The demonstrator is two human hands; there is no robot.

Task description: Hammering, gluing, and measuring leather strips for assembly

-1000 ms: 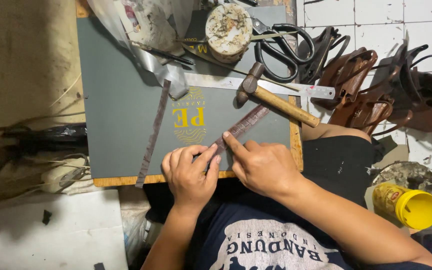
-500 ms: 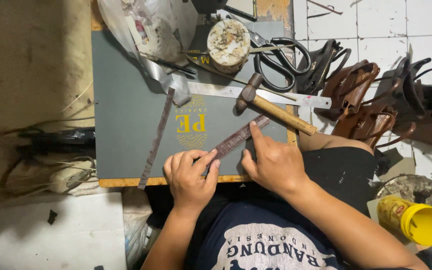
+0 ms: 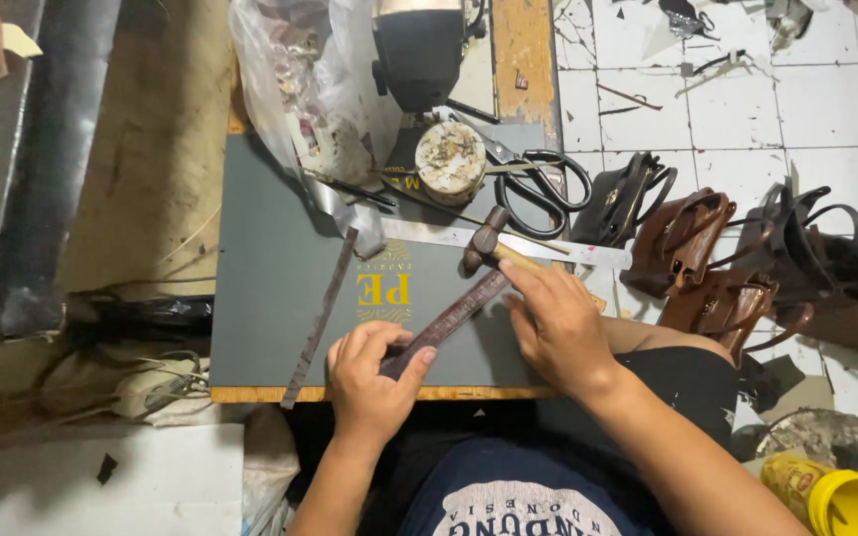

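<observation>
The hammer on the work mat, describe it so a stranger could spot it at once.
Start at the grey mat covering the wooden table. Near its right edge, the right hand grips a hammer lying over a steel ruler. Only it has a dark metal head on a pale wooden handle; the scissors beside it are black.

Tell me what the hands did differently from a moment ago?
The right hand left the near end of the dark leather strip and moved up to the hammer, closing its grip on the wooden handle. The left hand still pins the strip's near end to the grey mat. The second strip, scissors and ruler stayed put.
</observation>
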